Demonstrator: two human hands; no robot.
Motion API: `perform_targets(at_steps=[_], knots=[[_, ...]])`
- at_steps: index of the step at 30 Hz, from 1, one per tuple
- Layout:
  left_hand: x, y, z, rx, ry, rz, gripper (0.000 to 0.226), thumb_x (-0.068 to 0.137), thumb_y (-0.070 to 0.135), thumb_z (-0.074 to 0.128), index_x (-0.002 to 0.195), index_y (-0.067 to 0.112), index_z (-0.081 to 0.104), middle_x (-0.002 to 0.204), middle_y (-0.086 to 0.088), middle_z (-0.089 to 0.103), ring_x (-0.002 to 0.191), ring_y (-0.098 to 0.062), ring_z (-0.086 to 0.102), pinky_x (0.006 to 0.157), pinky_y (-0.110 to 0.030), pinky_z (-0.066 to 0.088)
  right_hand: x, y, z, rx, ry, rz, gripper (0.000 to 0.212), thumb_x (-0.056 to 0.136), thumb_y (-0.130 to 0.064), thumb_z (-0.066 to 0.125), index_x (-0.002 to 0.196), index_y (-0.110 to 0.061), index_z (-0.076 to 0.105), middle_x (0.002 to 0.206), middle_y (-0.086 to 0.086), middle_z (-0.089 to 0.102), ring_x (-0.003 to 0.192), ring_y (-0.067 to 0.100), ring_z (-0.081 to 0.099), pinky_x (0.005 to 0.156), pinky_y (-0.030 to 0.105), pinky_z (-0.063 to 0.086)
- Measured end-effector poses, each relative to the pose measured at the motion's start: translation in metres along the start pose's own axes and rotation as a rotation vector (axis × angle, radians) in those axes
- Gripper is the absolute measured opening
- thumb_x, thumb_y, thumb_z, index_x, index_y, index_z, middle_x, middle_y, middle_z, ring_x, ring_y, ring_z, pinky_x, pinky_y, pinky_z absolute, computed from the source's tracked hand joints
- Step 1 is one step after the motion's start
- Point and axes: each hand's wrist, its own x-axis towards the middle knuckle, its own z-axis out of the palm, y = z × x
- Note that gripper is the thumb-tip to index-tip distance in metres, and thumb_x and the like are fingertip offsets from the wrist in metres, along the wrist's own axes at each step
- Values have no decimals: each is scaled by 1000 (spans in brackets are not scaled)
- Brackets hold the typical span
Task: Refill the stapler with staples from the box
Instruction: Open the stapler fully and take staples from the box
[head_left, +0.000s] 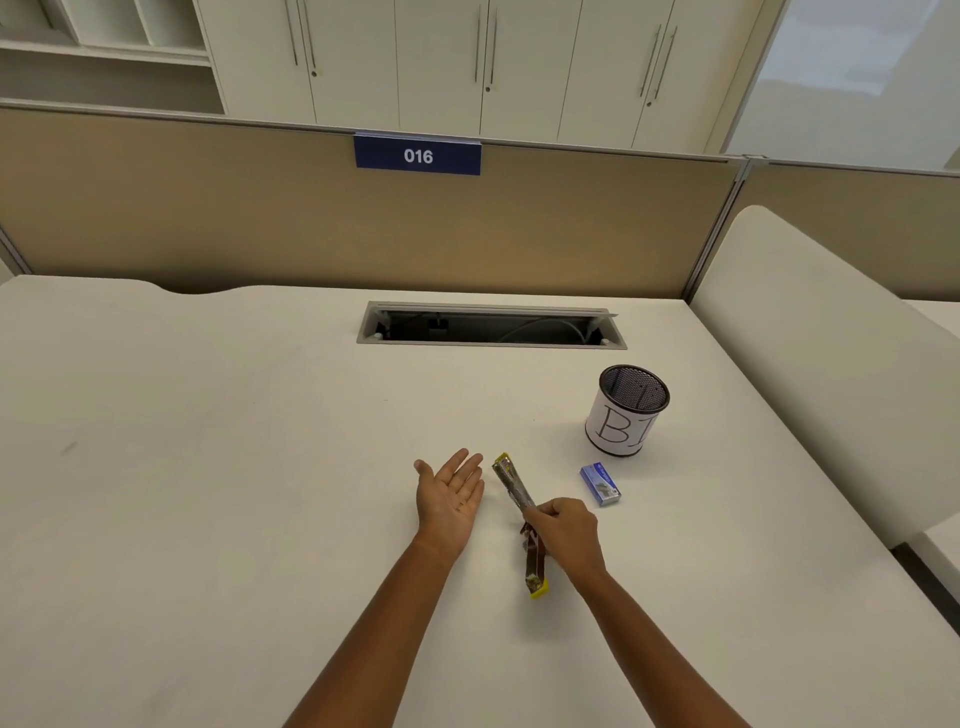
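stapler (511, 486) swung open, gripped mid-body by curled right hand (563, 530) fingers; left hand (451, 493) held flat beside it, fingers loosely spread.

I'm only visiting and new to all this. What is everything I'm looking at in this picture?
stapler: one, silver with yellow ends, swung open, front middle of the desk
staple box: one, blue, on the desk right of the stapler
mesh cup: one, black with a white handwritten label, behind the staple box
desk: one, white, foreground
cable hatch: one, grey-framed, open, far middle of the desk
partition: one, tan, behind the desk
number sign: one, blue with white 016, top of the partition
cabinets: several doors, white, beyond the partition
left hand: one, palm up, fingers straight, left of the stapler
right hand: one, grips the stapler
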Motion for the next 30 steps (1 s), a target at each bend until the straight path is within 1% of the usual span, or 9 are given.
perform_targets(at_steps=[4,7,11,17,20,23,25,28,30], knots=[[-2,-5,-1,36,-49,-58,58,97,42,31,134,-2,41,141,-19,45,132,-29,42,107,-35,33,-3,-7,4,177,-127,81,25,81,-10,59,56,-5,60,57,10,64,42,19,59,52,27,52],[-3,-8,3,101,-102,-95,55,95,40,38,129,-3,46,115,-15,60,109,-27,55,95,-34,43,-5,-15,9,228,-186,110,26,80,-10,59,55,-6,58,54,11,64,41,19,60,52,29,56],[-4,-13,7,198,-109,-118,38,95,36,41,103,3,59,98,-12,65,115,-29,52,96,-38,42,-9,-22,15,136,-178,52,25,82,-15,58,59,-3,54,67,17,61,59,30,63,72,46,59],[1,-14,4,23,-110,-216,39,95,40,40,80,8,58,71,-9,76,99,-27,58,87,-40,45,-13,-30,16,123,-211,8,30,88,-19,51,60,-8,56,72,16,63,62,27,64,63,35,58],[3,-13,2,-68,-132,-213,38,94,40,40,75,10,55,75,-13,77,97,-27,60,90,-39,44,-15,-34,13,132,-277,19,24,87,-9,43,72,-7,61,74,13,66,60,24,66,56,27,57],[5,-10,2,-99,-177,-215,38,93,39,40,72,11,53,97,-13,73,109,-30,56,96,-40,41,-13,-35,6,145,-346,-7,28,83,5,40,84,-7,66,70,8,66,52,14,66,51,21,58],[4,-8,3,-91,-202,-220,39,93,41,39,71,12,54,102,-12,72,117,-29,50,104,-43,35,-10,-34,5,100,-334,-65,27,83,8,44,92,-3,66,72,7,66,52,12,65,54,21,59],[-1,-7,8,-47,-223,-244,40,92,45,38,69,16,54,117,-11,68,120,-25,47,100,-44,34,-9,-34,9,-53,-257,-215,21,85,3,53,101,-1,66,68,-1,61,47,6,63,51,14,57],[-3,-6,10,-44,-202,-245,44,91,46,39,65,16,59,134,-13,55,117,-25,51,94,-42,39,-9,-35,12,-139,-210,-287,21,86,1,54,103,-3,67,73,8,65,54,20,67,55,22,60]])
